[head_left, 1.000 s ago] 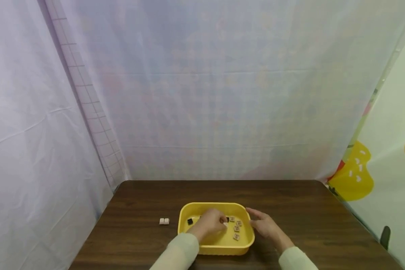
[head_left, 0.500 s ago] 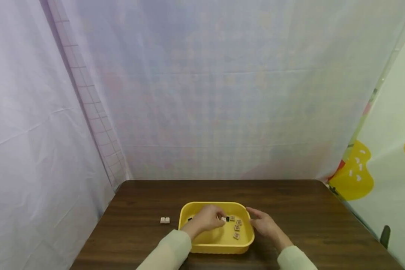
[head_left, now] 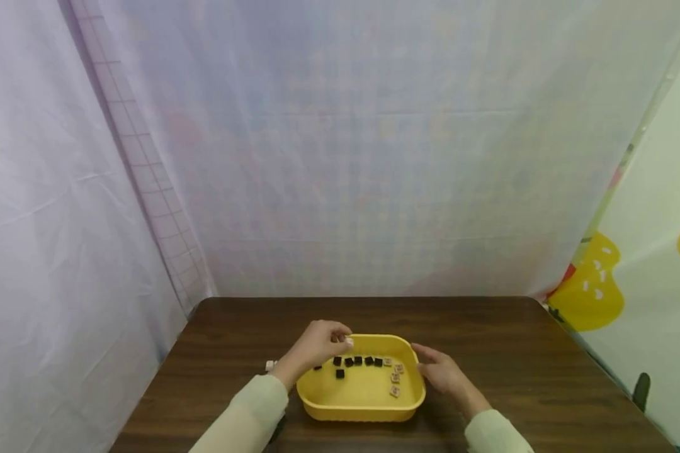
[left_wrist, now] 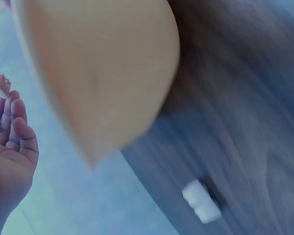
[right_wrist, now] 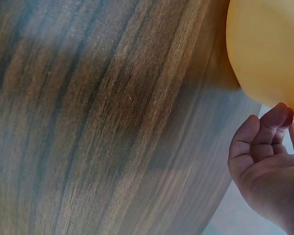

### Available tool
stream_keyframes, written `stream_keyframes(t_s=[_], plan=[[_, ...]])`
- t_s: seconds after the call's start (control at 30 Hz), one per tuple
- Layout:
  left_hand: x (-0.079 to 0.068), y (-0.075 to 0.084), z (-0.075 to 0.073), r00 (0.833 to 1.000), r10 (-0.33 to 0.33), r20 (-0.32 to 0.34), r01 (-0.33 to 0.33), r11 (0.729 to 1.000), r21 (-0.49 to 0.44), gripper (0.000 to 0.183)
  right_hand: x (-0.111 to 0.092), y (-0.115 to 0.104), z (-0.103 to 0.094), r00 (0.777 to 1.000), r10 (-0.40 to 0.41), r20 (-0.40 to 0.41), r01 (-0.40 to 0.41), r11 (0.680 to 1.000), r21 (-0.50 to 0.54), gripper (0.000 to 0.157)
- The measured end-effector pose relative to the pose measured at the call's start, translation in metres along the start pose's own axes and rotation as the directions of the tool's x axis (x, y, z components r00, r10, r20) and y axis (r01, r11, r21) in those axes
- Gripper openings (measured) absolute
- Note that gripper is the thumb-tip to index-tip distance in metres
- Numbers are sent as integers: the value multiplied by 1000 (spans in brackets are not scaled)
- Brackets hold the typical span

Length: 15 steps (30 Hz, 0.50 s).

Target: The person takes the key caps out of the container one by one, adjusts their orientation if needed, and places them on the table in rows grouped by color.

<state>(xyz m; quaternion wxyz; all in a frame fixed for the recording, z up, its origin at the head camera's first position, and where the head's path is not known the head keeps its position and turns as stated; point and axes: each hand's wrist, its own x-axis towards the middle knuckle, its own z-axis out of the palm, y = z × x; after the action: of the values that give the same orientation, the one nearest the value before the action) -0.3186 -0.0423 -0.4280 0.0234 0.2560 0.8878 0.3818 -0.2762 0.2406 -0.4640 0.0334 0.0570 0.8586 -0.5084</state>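
Note:
A yellow plastic basin (head_left: 362,413) stands on the table, with several small black keycaps (head_left: 358,361) and several pale upturned keycaps (head_left: 395,378) lying on its floor. My left hand (head_left: 316,343) is raised over the basin's far left rim. It pinches a small white keycap (head_left: 349,342) between thumb and fingertips; the left wrist view shows this keycap (left_wrist: 5,87) at the left edge. At the basin's right side my right hand (head_left: 442,372) holds the rim, and in the right wrist view its thumb and fingers (right_wrist: 273,117) pinch the wall.
Two white keycaps (left_wrist: 202,201) sit side by side on the table left of the basin, partly covered by my left forearm in the head view. Dark wood tabletop (head_left: 487,327) surrounds the basin. Pale curtains (head_left: 362,189) hang behind the table.
My left hand has lifted a white keycap from inside the basin and moved it up and left toward the rim. More black keycaps now show. My right hand stays at the basin's side.

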Motion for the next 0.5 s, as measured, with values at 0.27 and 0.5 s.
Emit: stream_keyframes(t_s=[0.27,0.5], plan=[[-17,-26,-48,992,-46,-117,49,999,21,24,1,-3,-1,1000,-1,9,1,1000,-12,50],[-42,-69,-82,961,-120,-250,129,991,22,17,2,-3,2,1000,27,9,-27,999,18,51]])
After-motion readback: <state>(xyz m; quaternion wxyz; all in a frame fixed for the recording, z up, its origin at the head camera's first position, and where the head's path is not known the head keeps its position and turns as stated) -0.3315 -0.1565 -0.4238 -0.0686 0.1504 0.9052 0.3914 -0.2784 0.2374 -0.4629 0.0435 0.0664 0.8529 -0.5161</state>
